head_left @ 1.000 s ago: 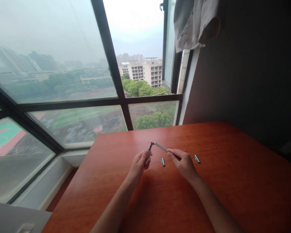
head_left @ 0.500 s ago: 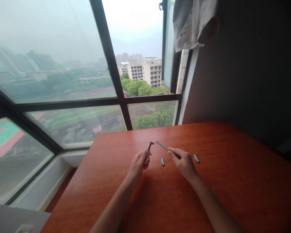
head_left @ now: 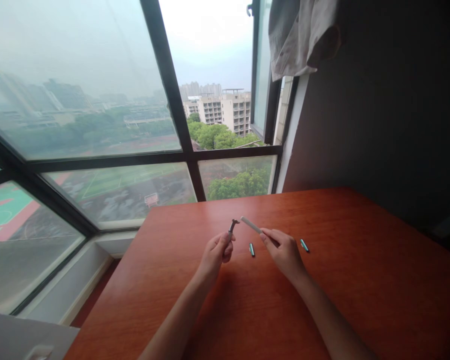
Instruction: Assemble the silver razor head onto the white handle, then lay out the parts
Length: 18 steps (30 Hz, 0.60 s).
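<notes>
My left hand [head_left: 215, 252] is closed around a short grey metal piece [head_left: 232, 227] with a small cross-head at its top, held upright above the table. My right hand [head_left: 283, 250] pinches one end of a slim pale stick [head_left: 250, 224], which points up and left toward the metal piece. A small gap separates the stick's tip from the cross-head. Two short teal-and-silver pieces lie on the red-brown wooden table [head_left: 360, 280]: one [head_left: 251, 249] between my hands, the other [head_left: 304, 245] just right of my right hand.
The table meets a dark wall on the right and a large window [head_left: 97, 125] with dark frames at the back and left. A pale cloth [head_left: 300, 37] hangs at the upper right. A white ledge runs below the window at left.
One second ago the stick's tip touched the metal piece's head; they have since come apart by a small gap. Both hands stay in nearly the same place.
</notes>
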{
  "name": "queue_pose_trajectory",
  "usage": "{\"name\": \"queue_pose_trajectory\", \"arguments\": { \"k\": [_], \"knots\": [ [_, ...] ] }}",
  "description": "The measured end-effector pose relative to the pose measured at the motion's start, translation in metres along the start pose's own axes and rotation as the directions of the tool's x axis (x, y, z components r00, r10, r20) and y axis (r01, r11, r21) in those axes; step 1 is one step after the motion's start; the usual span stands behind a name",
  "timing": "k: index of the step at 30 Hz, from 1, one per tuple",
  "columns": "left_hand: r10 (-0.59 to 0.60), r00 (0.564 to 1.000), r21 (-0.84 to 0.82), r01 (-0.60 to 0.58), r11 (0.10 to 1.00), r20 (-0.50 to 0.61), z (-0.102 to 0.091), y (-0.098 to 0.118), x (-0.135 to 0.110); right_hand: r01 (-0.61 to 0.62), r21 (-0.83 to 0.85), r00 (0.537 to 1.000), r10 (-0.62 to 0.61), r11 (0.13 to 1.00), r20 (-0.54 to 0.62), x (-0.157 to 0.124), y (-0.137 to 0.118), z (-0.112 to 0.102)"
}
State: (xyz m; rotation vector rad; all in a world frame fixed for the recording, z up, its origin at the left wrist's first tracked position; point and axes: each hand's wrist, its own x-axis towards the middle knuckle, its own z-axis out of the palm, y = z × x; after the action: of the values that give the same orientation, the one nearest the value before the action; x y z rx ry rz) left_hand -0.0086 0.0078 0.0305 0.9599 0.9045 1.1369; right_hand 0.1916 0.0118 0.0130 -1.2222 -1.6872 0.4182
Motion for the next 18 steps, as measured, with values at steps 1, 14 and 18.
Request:
{"name": "queue_pose_trajectory", "arguments": {
  "k": [1, 14, 18],
  "knots": [
    [-0.006, 1.000, -0.009, 0.006, 1.000, 0.005, 0.0000, 0.0000, 0.0000, 0.001, -0.002, 1.000, -0.001, 1.000, -0.009, 0.0002, -0.0008, -0.0005],
    [-0.083, 0.993, 0.052, 0.079, 0.996, 0.089, 0.0025, -0.0013, -0.0027, 0.071, -0.021, 0.997, -0.070, 0.997, 0.031, -0.0002, -0.0054, -0.0011],
    [-0.052, 0.996, 0.034, 0.050, 0.998, 0.068, 0.0001, -0.0010, -0.0015, 0.072, -0.027, 0.997, -0.072, 0.997, 0.017, 0.0008, -0.0026, -0.0025]
  ]
}}
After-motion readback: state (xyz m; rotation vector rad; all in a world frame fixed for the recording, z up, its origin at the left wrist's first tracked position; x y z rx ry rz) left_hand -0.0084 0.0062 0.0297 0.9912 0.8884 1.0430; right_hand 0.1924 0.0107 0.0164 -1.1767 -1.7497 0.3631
